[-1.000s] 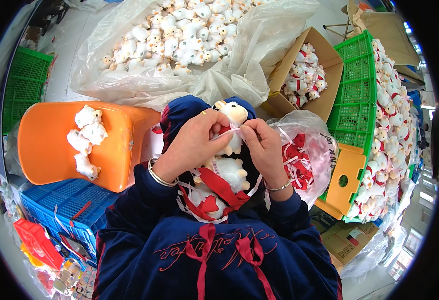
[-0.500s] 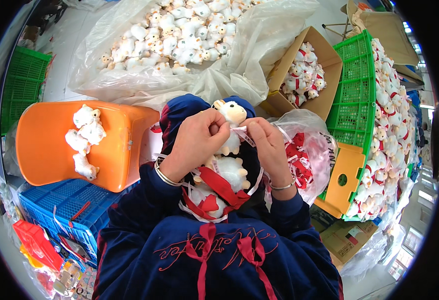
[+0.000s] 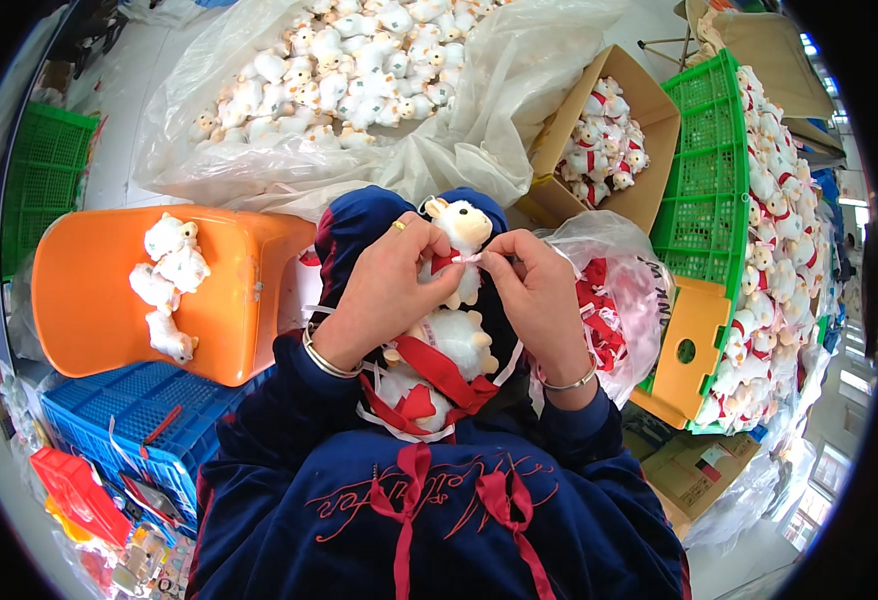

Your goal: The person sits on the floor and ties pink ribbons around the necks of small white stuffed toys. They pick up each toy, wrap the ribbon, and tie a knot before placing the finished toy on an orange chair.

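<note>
Over my lap I hold a small white plush sheep (image 3: 464, 228) upright. My left hand (image 3: 389, 285) grips its body from the left, and a gold ring shows on one finger. My right hand (image 3: 534, 290) pinches a thin white ribbon (image 3: 471, 258) at the toy's neck, where a red band sits. More white plush sheep (image 3: 454, 335) and red ribbons (image 3: 439, 372) lie in my lap below the hands. Each wrist bears a silver bracelet.
An orange plastic stool (image 3: 99, 300) with three plush sheep (image 3: 164, 280) lies at left. A big clear bag of plush toys (image 3: 349, 70) is ahead, a cardboard box (image 3: 649, 110) and green crates (image 3: 709, 190) of toys at right, a blue crate (image 3: 109, 410) lower left.
My hands have kept working the ribbon at the sheep's neck, with the fingers shifting slightly closer together. Nothing else has moved.
</note>
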A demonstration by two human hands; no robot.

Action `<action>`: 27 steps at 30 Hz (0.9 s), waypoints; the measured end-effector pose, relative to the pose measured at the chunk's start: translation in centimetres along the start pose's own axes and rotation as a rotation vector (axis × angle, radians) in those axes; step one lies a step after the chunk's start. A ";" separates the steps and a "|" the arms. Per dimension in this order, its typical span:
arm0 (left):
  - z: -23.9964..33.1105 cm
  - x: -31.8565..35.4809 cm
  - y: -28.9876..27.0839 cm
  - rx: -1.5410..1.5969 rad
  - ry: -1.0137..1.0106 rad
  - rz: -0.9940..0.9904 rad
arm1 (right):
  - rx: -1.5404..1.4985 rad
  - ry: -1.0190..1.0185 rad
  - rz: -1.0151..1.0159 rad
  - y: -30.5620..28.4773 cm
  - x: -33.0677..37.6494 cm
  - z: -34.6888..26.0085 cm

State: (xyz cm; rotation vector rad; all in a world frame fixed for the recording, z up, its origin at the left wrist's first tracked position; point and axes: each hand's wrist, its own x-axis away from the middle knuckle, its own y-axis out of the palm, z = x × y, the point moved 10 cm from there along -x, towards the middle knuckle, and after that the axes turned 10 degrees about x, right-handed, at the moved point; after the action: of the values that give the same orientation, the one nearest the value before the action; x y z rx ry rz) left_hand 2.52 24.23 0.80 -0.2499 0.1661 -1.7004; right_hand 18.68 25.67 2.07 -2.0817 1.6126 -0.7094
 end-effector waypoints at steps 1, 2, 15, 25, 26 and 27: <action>0.2 0.1 0.0 0.022 0.019 -0.001 | -0.041 0.047 -0.028 0.2 0.0 0.1; 0.3 0.3 0.0 0.044 0.038 -0.002 | -0.083 0.095 -0.058 0.3 0.1 0.0; 0.7 0.0 -0.1 -0.057 -0.007 0.124 | -0.299 0.090 -0.076 3.0 0.0 2.1; -0.2 1.2 -0.3 0.023 0.138 0.177 | -0.576 0.114 -0.033 4.5 0.6 3.5; -0.3 1.2 -0.2 0.019 0.137 0.166 | -0.583 0.109 -0.045 4.5 0.7 3.5; -0.5 1.3 -0.1 0.014 0.136 0.155 | -0.589 0.105 -0.056 4.5 0.8 3.4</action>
State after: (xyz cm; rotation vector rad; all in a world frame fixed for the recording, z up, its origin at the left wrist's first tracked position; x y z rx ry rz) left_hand 2.14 22.95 0.48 -0.1074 0.2672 -1.5645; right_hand 17.53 23.82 -3.25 -2.5307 2.0115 -0.3903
